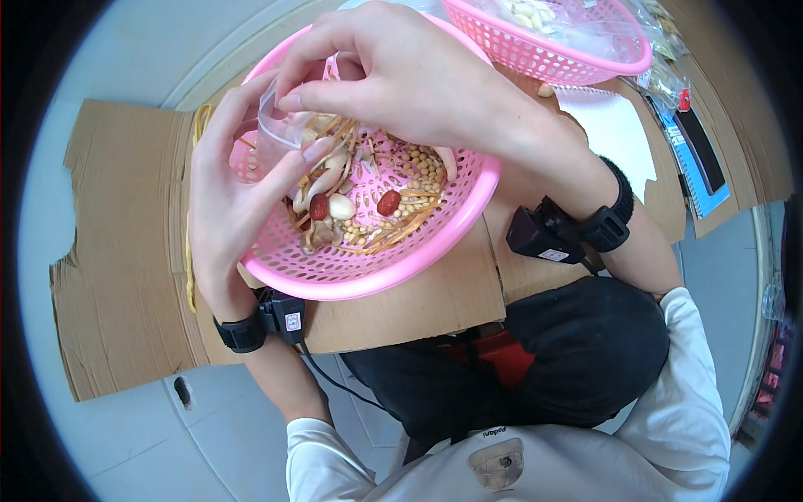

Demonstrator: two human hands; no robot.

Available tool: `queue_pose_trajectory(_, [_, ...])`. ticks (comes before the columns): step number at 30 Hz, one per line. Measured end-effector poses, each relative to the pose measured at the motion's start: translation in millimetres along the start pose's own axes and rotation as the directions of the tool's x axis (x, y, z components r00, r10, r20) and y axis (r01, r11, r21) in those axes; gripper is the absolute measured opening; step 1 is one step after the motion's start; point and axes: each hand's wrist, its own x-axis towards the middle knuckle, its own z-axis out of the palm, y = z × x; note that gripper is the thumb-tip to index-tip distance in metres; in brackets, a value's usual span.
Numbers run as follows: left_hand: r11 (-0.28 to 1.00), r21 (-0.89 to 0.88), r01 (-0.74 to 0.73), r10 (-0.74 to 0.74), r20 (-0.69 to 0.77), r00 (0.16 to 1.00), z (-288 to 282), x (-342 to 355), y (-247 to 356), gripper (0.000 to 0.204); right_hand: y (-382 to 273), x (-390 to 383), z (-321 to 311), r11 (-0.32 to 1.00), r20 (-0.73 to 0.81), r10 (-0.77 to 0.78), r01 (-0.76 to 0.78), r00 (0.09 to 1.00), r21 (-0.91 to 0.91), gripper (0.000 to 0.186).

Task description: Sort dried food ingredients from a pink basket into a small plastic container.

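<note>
Pouch [278, 134] of clear plastic, raised over the pink basket [368, 289]
In the head view, our left hand [230, 184] clasps the pouch between thumb and fingers, while our right hand [376, 75] has its fingers curled together at the upper edge; we cannot tell whether they pinch the film or something inside. The pouch is above the basket's far left part, near pale dried pieces [332, 174], a red date [319, 206] and yellow beans [425, 167]. We judge it light, limp and slightly slippery, apt to crumple or tear if tugged hard, so we best hold it by the rim, gently, with the fingertips on opposite sides.
</note>
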Motion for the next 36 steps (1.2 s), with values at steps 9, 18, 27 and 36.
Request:
queue_pose_trajectory(9, [1.0,-0.011,0.013,-0.013,-0.016,1.0,1.5,0.4,1.4,0.062,2.5,1.7,3.7,0.994,-0.039,0.033,-0.029,0.999,0.105,0.026])
queue_pose_trajectory(18, [0.996,0.077,0.054,-0.052,-0.03,0.998,-3.0,-3.7,5.3,0.057,-33.2,-31.6,14.7,0.977,-0.096,0.048,-0.067,0.994,-0.202,0.026])
queue_pose_trajectory(27, [0.996,0.078,0.053,-0.051,-0.029,0.998,-6.5,-3.5,0.9,0.058,-58.7,-63.1,16.9,0.963,0.057,0.112,-0.095,0.992,-0.251,0.024])
queue_pose_trajectory(36, [0.996,0.069,0.054,-0.053,-0.011,0.999,0.7,-7.0,-9.7,0.06,-52.7,-62.6,14.6,0.956,0.099,0.163,-0.132,0.982,-0.261,0.021])
